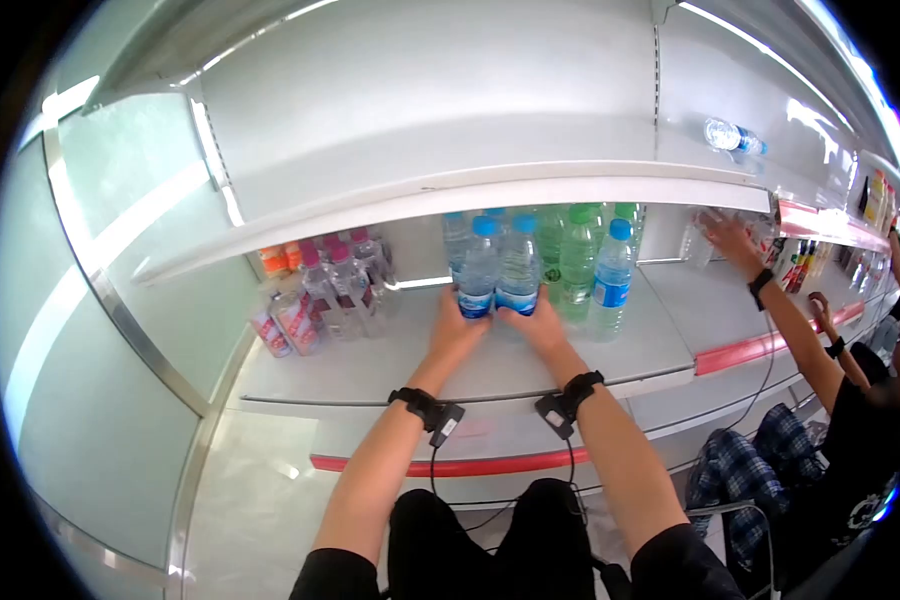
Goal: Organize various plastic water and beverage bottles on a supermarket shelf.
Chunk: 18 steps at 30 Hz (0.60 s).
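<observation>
Clasping 2 bottles (498, 268), left hand (457, 327) and right hand (538, 327) curl fingers round, tips hidden.

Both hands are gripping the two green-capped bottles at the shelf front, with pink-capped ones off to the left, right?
No: the head view shows the left hand and right hand gripping the two blue-capped bottles. The green-capped bottles stand just to their right. The pink-capped bottles are off to the left.

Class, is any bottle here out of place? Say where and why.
Yes: one clear bottle lies on its side, alone on the upper shelf at right. The blue-capped bottles held by the left hand and right hand stand upright.
</observation>
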{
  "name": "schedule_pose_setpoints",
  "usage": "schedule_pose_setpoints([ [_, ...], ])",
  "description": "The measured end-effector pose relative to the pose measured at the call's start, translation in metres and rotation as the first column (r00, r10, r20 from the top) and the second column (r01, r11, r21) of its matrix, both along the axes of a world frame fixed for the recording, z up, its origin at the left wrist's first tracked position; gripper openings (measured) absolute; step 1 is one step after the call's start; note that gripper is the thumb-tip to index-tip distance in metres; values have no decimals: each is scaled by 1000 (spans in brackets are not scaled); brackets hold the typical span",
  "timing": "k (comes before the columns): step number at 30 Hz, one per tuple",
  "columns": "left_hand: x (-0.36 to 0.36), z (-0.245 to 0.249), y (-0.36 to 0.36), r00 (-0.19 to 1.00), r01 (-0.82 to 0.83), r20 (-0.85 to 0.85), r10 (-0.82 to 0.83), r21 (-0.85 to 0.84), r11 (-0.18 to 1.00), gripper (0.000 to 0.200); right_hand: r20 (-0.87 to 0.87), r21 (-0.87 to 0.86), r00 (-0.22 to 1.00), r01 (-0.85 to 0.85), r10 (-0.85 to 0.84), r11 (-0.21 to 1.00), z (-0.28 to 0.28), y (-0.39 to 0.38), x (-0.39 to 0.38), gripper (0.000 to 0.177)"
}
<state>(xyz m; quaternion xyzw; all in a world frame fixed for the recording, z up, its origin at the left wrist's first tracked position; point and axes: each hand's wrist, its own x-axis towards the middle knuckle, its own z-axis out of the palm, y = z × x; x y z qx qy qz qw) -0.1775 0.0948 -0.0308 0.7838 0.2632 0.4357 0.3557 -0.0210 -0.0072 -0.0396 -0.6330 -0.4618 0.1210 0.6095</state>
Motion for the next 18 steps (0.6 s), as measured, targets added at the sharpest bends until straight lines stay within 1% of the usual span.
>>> schedule_pose_setpoints([
  [1,-1,-6,-1,1000,12,12,-12,-19,1000,84,25,12,1000,7,-8,1000,-3,0,-2,92],
  [3,-4,-11,-4,998,-44,-34,44,10,999,79,55,13,998,17,-17,1000,-2,-2,-3,93],
  [4,-3,-10,-6,997,-73,-32,74,28,997,74,63,22,998,7,-8,1000,0,-2,-5,93],
  [6,-6,-7,-7,997,-70,-37,70,17,997,73,66,6,998,-23,23,1000,3,-4,-14,93],
  [7,-7,-8,-7,997,-64,-43,65,20,998,73,44,32,998,-54,53,998,5,-5,-14,91],
  [8,-6,-10,-6,997,-82,6,82,78,994,68,23,61,996,-86,85,994,7,-6,-15,88],
  [9,-4,-12,-5,994,-106,1,106,63,992,68,17,47,994,-110,109,993,4,-4,-15,88],
  [11,-4,-13,-1,993,-65,99,60,53,996,69,54,104,988,-150,145,983,-1,4,-10,84],
  [13,-6,-12,-3,979,0,202,-3,14,1000,70,-7,135,978,-204,207,970,-13,13,1,82],
  [14,-8,-10,-5,976,-32,215,31,2,999,70,4,120,971,-237,238,964,-14,14,1,82],
  [16,-9,-6,-8,986,-57,156,54,20,998,70,-51,121,976,-205,212,971,-7,10,-4,83],
  [17,-11,-6,-8,983,-71,169,68,13,997,70,-39,112,974,-219,225,969,-3,8,-7,83],
  [18,-11,-6,-9,982,-85,168,81,17,996,69,-33,73,981,-186,189,980,3,3,-11,84],
])
